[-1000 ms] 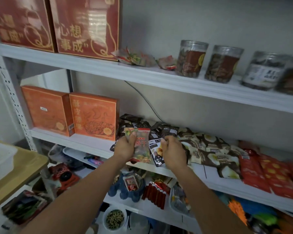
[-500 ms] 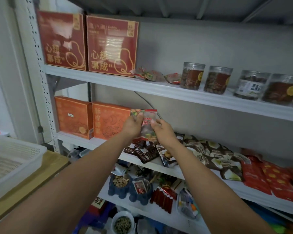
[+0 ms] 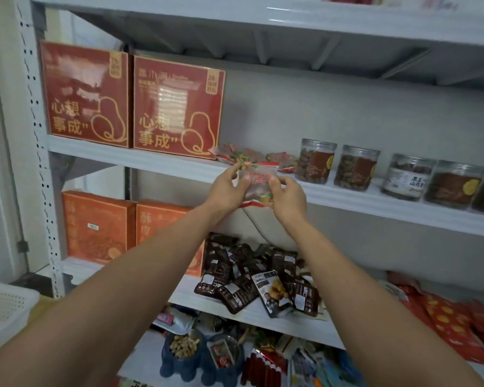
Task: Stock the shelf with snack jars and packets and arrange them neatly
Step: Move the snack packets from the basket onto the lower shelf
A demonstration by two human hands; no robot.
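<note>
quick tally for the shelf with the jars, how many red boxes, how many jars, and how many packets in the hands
Large dark red cardboard boxes: 2
Clear plastic snack jars: 5, the last cut off by the frame edge
Clear red-edged snack packet, held by left hand and right hand: 1
Total: 8

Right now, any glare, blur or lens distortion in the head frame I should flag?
Head view: white glare smears the fronts of the left red gift box and right red gift box, washing out their upper print; the snack packet held between left hand and right hand is soft, label barely legible; the wide-angle lens slants the shelf board and perforated upright; lighting looks flat.
</note>
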